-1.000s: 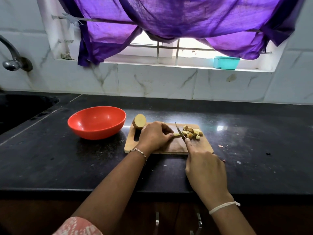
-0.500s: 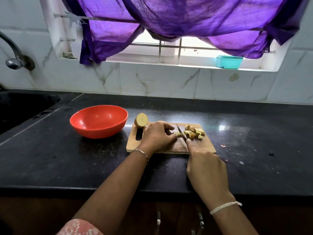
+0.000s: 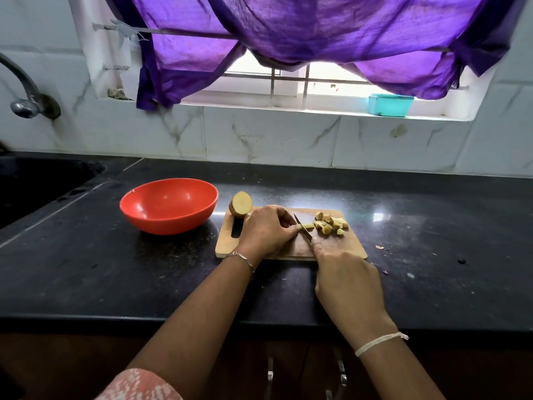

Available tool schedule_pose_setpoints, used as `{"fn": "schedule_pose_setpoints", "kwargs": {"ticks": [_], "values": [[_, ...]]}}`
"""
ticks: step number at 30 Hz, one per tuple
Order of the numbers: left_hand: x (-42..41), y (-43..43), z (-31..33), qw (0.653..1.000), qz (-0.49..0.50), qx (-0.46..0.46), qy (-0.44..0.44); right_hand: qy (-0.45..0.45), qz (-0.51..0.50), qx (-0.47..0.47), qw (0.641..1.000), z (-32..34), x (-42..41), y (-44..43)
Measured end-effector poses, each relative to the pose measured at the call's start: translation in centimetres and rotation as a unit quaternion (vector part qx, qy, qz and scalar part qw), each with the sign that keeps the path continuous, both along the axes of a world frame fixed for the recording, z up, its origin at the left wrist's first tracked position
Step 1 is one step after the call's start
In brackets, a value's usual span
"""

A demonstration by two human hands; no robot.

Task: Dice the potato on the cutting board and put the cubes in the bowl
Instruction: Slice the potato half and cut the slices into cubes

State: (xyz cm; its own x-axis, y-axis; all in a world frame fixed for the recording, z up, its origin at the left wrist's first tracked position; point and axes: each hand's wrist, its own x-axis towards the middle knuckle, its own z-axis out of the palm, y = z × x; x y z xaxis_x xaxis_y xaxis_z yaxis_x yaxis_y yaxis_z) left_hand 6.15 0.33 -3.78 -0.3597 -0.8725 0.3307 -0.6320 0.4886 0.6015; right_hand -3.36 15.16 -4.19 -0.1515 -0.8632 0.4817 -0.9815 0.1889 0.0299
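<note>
Your right hand (image 3: 346,281), gripping the small steel knife (image 3: 302,230), has brought the blade down again through the pale potato strip (image 3: 306,226) that your left hand (image 3: 265,230) pinches on the wooden cutting board (image 3: 349,243). Cubes (image 3: 330,223) accumulate there, and the red plastic bowl (image 3: 173,223) remains unfilled.

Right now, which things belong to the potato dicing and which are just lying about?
In use: knife, cutting board, potato strip, cut cubes, potato half, red bowl.
Lying about: teal tub, tap, purple curtain.
</note>
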Motion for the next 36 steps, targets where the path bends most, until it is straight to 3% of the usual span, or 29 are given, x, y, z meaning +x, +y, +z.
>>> {"fn": "schedule_pose_setpoints", "kwargs": {"ticks": [4, 12, 22, 30, 36], "values": [[0.1, 0.1, 0.1, 1.000, 0.002, 0.004, -0.003, 0.008, 0.007, 0.002, 1.000, 0.2, -0.3, -0.2], [-0.1, 0.4, 0.1, 1.000, 0.010, 0.008, -0.006, -0.091, -0.026, -0.032, 0.995, -0.6, 0.2, 0.6], [-0.1, 0.6, 0.1, 1.000, 0.013, -0.002, -0.002, -0.050, -0.018, -0.007, 0.999, -0.4, 0.0, 0.6], [-0.1, 0.6, 0.1, 1.000, 0.021, -0.004, -0.005, -0.088, -0.013, -0.029, 0.996, -0.5, 0.0, 0.7], [0.1, -0.3, -0.1, 0.995, 0.031, 0.017, 0.099, -0.078, 0.008, -0.012, 0.997, -0.3, -0.4, 0.8]]}}
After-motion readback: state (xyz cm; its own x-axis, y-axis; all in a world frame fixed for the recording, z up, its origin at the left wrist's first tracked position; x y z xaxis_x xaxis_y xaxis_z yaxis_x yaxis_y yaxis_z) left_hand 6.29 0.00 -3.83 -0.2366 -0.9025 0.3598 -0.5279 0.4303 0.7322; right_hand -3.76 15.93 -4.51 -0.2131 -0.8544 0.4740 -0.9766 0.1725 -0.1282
